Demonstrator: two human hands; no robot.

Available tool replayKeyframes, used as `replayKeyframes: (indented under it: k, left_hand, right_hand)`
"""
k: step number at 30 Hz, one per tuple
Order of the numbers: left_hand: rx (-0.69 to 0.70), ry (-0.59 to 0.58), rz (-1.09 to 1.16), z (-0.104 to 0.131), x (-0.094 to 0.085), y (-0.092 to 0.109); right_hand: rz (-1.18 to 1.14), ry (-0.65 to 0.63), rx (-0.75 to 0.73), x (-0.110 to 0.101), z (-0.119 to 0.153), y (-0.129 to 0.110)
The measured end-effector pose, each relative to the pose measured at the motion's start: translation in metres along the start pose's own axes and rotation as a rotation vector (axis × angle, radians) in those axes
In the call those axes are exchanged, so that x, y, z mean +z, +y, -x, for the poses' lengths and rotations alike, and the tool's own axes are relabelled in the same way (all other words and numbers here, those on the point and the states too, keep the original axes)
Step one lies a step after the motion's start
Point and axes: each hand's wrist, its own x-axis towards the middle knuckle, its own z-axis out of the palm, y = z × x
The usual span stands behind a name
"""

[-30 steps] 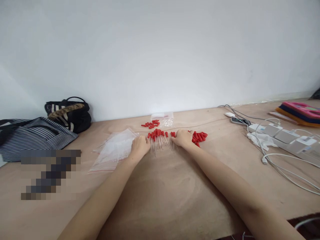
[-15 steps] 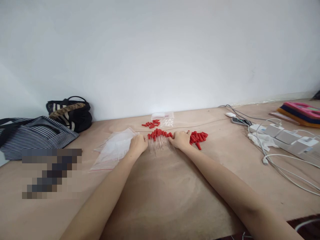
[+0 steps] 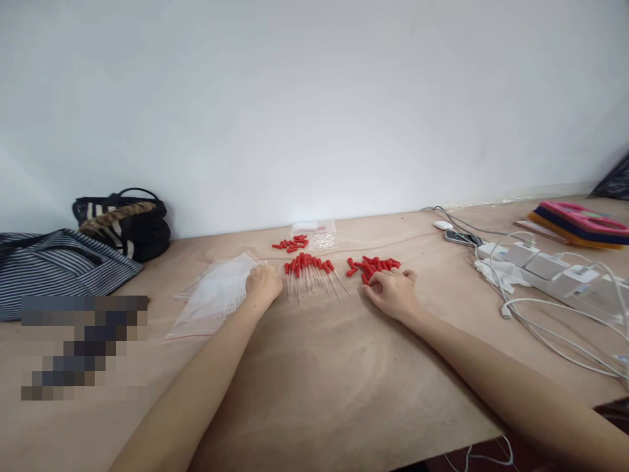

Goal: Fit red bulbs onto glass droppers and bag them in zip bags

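My left hand [image 3: 264, 283] is closed at the right end of the clear plastic bags [image 3: 216, 288]; its fingers hide whatever is in them. Just right of it lies a fanned row of droppers [image 3: 309, 278], thin clear tubes with red rubber bulbs at their far ends. My right hand [image 3: 394, 293] has bent fingers at the near edge of a pile of loose red rubber bulbs [image 3: 378, 264]. Its thumb and forefinger are close together beside one bulb, and what is between them is hidden. A smaller group of red bulbs [image 3: 292, 244] lies farther back.
A small clear bag [image 3: 319, 236] lies near the wall. Striped [image 3: 63, 269] and black [image 3: 140, 223] bags stand at left, near a blurred-out patch. On the right are a power strip with chargers [image 3: 545, 265], white cables [image 3: 540, 334], a crumpled tissue [image 3: 501, 274] and coloured flat boards [image 3: 584, 219].
My right hand has moved right, from the end of the dropper row to the pile of loose bulbs. The whole row now shows. My left hand stays beside the bags; the view has shifted slightly.
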Motion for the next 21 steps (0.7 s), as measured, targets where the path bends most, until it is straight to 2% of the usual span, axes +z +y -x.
replayKeyframes:
  k: [5, 9, 14, 16, 19, 21]
  left_hand:
    - [-0.044, -0.058, 0.001, -0.004, -0.006, 0.005]
    - [0.024, -0.125, 0.054, 0.005, -0.021, 0.001]
    - [0.264, -0.195, 0.193, 0.047, -0.031, -0.003]
    - [0.436, -0.179, 0.303, 0.068, -0.030, -0.002]
    - [0.617, -0.139, 0.430, 0.091, -0.026, 0.003]
    - [0.664, -0.127, 0.479, 0.099, -0.025, 0.006]
  right_hand:
    - [0.034, -0.006, -0.089, 0.004, -0.012, 0.001]
    - [0.105, -0.059, -0.135, 0.008, -0.028, -0.006]
    - [0.144, -0.144, -0.147, 0.016, -0.044, -0.011]
    - [0.141, -0.147, -0.155, 0.017, -0.046, -0.011]
    - [0.118, -0.084, -0.179, 0.016, -0.045, -0.012]
    - [0.055, -0.023, -0.177, 0.014, -0.041, -0.012]
